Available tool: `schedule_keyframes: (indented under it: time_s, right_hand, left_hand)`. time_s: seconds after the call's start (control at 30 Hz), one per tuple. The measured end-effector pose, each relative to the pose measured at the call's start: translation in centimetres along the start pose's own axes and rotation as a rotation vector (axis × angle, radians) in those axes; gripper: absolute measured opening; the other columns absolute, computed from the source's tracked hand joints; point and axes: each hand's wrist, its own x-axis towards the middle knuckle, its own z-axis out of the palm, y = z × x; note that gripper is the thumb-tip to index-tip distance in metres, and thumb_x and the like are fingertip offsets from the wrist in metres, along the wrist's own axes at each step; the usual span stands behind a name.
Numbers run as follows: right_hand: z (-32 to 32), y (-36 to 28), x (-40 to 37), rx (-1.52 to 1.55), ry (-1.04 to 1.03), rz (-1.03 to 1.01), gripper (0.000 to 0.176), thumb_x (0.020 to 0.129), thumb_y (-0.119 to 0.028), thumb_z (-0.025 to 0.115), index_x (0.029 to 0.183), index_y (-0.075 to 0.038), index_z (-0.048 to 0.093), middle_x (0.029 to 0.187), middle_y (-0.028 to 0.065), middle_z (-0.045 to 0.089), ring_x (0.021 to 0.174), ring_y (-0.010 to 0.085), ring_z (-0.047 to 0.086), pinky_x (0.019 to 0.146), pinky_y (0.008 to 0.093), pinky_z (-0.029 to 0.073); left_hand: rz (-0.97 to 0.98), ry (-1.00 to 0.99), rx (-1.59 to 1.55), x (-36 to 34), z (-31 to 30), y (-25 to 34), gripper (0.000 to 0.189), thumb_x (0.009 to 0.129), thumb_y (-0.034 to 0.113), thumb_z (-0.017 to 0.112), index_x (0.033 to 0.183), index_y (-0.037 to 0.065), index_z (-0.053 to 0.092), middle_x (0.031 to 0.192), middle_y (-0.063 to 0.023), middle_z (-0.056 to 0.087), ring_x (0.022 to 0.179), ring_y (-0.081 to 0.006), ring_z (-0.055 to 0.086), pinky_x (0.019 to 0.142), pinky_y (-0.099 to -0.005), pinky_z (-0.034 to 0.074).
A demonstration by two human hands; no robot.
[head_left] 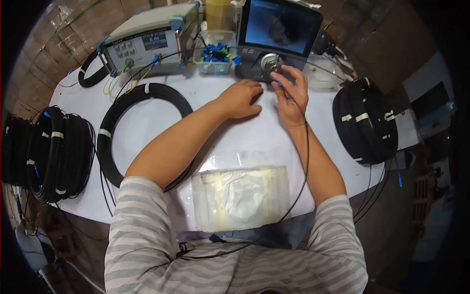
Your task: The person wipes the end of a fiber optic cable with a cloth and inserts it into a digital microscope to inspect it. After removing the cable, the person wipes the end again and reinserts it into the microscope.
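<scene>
My right hand point(292, 96) is raised at the round metal port point(270, 63) below the lit screen point(276, 27). Its fingers are pinched round a small blue connector point(278, 83), from which a black cable point(307, 147) runs down along my forearm. My left hand point(240, 99) rests on the white table point(235, 134), fingers loosely spread and slightly curled, holding nothing. Left of it lies a large coil of black cable point(108, 139), tied with white tape. A clear box with blue and green caps point(215, 53) stands behind my left hand.
A bench instrument point(152, 41) with yellow leads stands at the back left. Stacked black coils are at the left point(58, 154) and right point(366, 120) table edges. A plastic-covered pad with crumpled white wipe point(244, 200) lies at the front. One thin cable arcs over the table's back.
</scene>
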Motion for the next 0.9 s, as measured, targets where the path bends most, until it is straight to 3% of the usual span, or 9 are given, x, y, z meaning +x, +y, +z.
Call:
schedule_keyframes:
  time_s: [0.1,0.13,0.2,0.3,0.4,0.5,0.63,0.83,0.9]
  right_hand:
    - [0.0,-2.5,-1.5,0.137,-0.025,0.114,0.016,0.100,-0.007,0.074,0.114,-0.001,0.079,0.119,0.0143,0.074,0.115,0.0332,0.067,0.103,0.0401,0.052]
    - [-0.4,-3.9,-2.3,0.217,-0.048,0.222,0.018,0.103,-0.009,0.070,0.116,0.001,0.077,0.115,0.0137,0.075,0.112,0.0295,0.069,0.102,0.0377,0.052]
    - [-2.2,-7.2,-4.0,0.439,-0.202,0.446,0.020,0.105,-0.009,0.067,0.119,0.002,0.076,0.113,0.0137,0.076,0.111,0.0260,0.069,0.100,0.0353,0.053]
    - [-6.3,-13.4,-5.5,0.646,-0.373,0.813,0.019,0.105,-0.008,0.064,0.117,0.002,0.075,0.113,0.0136,0.075,0.109,0.0247,0.070,0.097,0.0351,0.054]
    - [-8.7,-16.0,-8.1,0.873,-0.311,0.868,0.015,0.101,-0.005,0.066,0.113,0.001,0.074,0.111,0.0129,0.075,0.107,0.0278,0.071,0.096,0.0375,0.055]
    - [-10.7,-16.9,-8.5,0.683,-0.484,0.584,0.014,0.093,-0.004,0.070,0.107,-0.001,0.074,0.108,0.0121,0.075,0.107,0.0317,0.071,0.095,0.0408,0.056]
    - [-11.6,-18.0,-9.6,0.532,-0.528,0.484,0.016,0.084,-0.008,0.078,0.100,-0.003,0.077,0.104,0.0105,0.074,0.108,0.0360,0.070,0.095,0.0444,0.056]
    - [-10.7,-19.0,-9.0,0.281,-0.562,0.311,0.018,0.077,-0.002,0.082,0.095,-0.007,0.078,0.095,0.0074,0.070,0.106,0.0342,0.070,0.090,0.0423,0.056]
    - [-11.0,-18.8,-9.0,0.301,-0.570,0.344,0.021,0.075,-0.001,0.083,0.095,-0.007,0.079,0.095,0.0068,0.070,0.106,0.0331,0.070,0.089,0.0417,0.057]
  left_hand:
    - [0.078,0.050,-0.053,0.2,0.1,-0.6,0.035,0.076,0.028,0.077,0.093,-0.002,0.068,0.103,-0.0214,0.068,0.108,-0.0441,0.065,0.096,-0.0533,0.053]
    - [0.020,-0.099,-0.038,0.4,-0.7,-0.3,0.055,0.080,0.027,0.079,0.123,-0.005,0.070,0.132,-0.0258,0.068,0.126,-0.0457,0.062,0.111,-0.0502,0.050]
    - [-0.051,-0.233,0.037,0.8,-1.0,-0.2,0.053,0.083,0.029,0.077,0.125,-0.003,0.071,0.135,-0.0242,0.068,0.129,-0.0442,0.062,0.110,-0.0495,0.051]
    - [-0.072,-0.168,0.062,0.4,-0.5,-0.3,0.065,0.086,0.039,0.079,0.136,-0.001,0.069,0.148,-0.0215,0.064,0.140,-0.0401,0.057,0.118,-0.0462,0.047]
    - [-0.081,-0.149,0.095,-0.2,-0.3,-0.4,0.067,0.088,0.042,0.078,0.139,-0.001,0.068,0.151,-0.0206,0.062,0.143,-0.0390,0.054,0.121,-0.0454,0.044]
    - [-0.103,-0.198,0.096,-0.1,-0.5,0.6,0.068,0.089,0.043,0.077,0.140,0.000,0.067,0.153,-0.0202,0.061,0.145,-0.0385,0.053,0.121,-0.0450,0.044]
    - [-0.107,-0.225,0.120,0.4,-1.3,0.8,0.068,0.091,0.045,0.075,0.142,0.001,0.067,0.155,-0.0197,0.059,0.145,-0.0378,0.054,0.121,-0.0448,0.044]
    - [-0.121,-0.240,0.115,0.2,-1.1,0.9,0.069,0.091,0.046,0.076,0.143,0.002,0.067,0.156,-0.0186,0.059,0.144,-0.0384,0.055,0.120,-0.0450,0.045]
    - [-0.132,-0.251,0.127,0.4,-1.2,1.0,0.070,0.091,0.046,0.076,0.144,0.003,0.066,0.157,-0.0180,0.058,0.145,-0.0384,0.054,0.121,-0.0448,0.045]
